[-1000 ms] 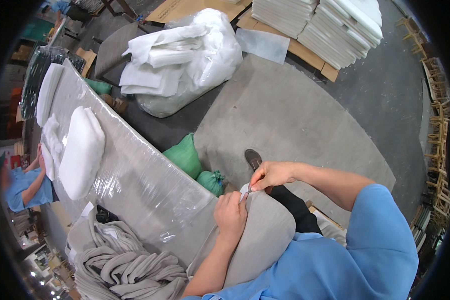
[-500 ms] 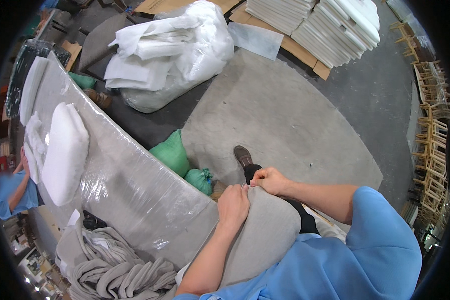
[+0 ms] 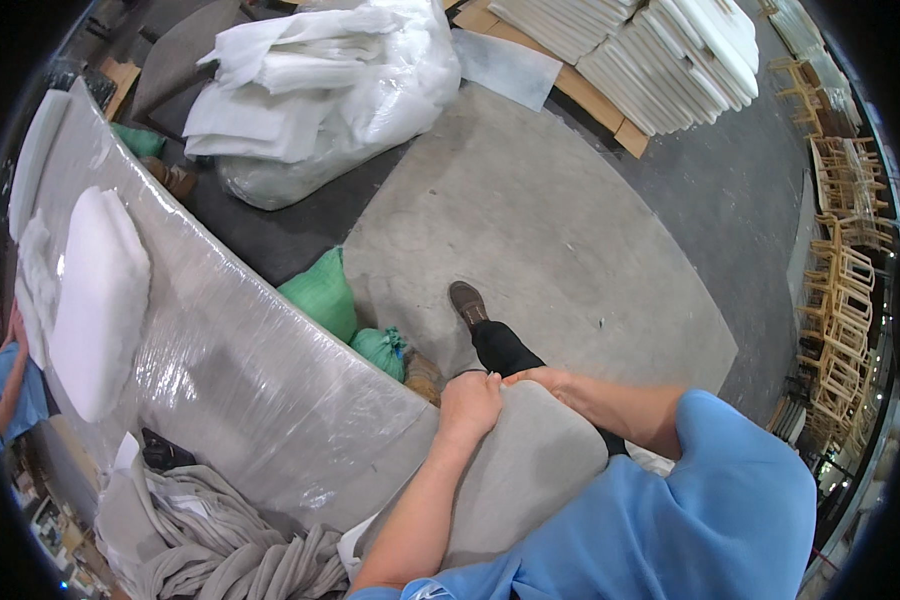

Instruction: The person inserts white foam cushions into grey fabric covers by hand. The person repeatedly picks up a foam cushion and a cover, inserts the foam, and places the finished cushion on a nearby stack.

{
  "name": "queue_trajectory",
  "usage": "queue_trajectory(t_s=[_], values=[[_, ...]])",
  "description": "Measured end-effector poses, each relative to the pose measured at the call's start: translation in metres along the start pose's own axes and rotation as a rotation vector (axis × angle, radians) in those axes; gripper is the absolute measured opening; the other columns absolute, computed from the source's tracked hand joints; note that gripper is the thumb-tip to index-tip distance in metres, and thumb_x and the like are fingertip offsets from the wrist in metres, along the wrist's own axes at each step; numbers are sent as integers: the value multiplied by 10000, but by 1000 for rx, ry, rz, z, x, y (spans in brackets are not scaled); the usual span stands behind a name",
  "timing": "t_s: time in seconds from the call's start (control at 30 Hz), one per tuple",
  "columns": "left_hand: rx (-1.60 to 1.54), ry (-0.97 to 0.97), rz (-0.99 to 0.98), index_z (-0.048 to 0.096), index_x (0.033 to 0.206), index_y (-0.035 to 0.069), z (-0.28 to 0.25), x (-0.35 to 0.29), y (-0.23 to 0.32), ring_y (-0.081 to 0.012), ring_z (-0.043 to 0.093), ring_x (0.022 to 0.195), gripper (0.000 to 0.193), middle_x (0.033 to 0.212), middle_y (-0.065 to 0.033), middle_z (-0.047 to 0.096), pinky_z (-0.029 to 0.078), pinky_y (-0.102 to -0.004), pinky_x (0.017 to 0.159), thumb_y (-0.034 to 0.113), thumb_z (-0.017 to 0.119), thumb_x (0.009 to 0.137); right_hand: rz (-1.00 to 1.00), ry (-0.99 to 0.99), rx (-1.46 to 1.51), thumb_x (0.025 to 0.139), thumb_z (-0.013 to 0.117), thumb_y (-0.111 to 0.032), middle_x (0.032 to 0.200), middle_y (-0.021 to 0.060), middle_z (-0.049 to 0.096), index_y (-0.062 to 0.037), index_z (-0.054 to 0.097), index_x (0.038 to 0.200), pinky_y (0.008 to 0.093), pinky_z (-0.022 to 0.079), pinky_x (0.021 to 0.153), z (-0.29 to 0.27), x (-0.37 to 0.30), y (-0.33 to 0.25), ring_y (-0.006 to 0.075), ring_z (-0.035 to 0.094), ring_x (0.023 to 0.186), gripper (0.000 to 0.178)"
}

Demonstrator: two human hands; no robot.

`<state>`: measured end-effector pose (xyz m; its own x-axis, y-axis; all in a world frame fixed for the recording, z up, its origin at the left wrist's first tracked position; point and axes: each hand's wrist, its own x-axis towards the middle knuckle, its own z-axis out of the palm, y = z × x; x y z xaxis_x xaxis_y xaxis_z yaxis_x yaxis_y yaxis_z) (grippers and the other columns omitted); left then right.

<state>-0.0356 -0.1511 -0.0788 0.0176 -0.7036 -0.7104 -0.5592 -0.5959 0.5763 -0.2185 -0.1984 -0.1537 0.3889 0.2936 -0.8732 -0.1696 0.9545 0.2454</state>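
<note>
A grey fabric-covered cushion point(image 3: 532, 455) rests against my body, its narrow corner pointing away from me. My left hand point(image 3: 469, 405) is closed on the cover's edge at that far corner. Close beside it, my right hand point(image 3: 550, 384) grips the same corner from the right, with its fingers partly hidden behind the fabric. The two hands nearly touch. To the left of my left forearm, a heap of loose grey fabric covers point(image 3: 220, 540) lies on the plastic-wrapped table point(image 3: 270, 350).
White padding point(image 3: 100, 305) and a black object point(image 3: 165, 450) lie on the table. Green sacks point(image 3: 320, 295) sit under its edge. Beyond are a plastic-wrapped white bundle point(image 3: 340, 110), stacked white sheets point(image 3: 660, 70) and wooden chair frames point(image 3: 840, 290). Another person's arm point(image 3: 12, 385) shows at far left.
My right hand has gone from pinching above the corner to lower down, fingers now behind the cushion's edge. My left hand keeps its hold. The whole view has shifted slightly.
</note>
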Motion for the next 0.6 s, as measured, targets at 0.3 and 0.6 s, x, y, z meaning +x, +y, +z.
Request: queue_trajectory(t_s=[0.3,0.6], values=[[-219,103,294,668,1218,-5,-15,-53,48,-378,658,1175,271,1237,-222,696,502,-443,1013,151,539,1037,-305,-122,94,1075,556,-335,1071,105,733,-73,694,1077,448,591,840,4,-22,21,247,710,956,296],[-327,175,395,678,1248,9,7,-56,32,-356,654,1201,309,1268,-191,696,489,-426,1055,189,524,1049,-465,-296,230,968,416,-790,1643,235,333,-252,118,1679,567,349,1194,26,-43,9,405,438,1438,940]])
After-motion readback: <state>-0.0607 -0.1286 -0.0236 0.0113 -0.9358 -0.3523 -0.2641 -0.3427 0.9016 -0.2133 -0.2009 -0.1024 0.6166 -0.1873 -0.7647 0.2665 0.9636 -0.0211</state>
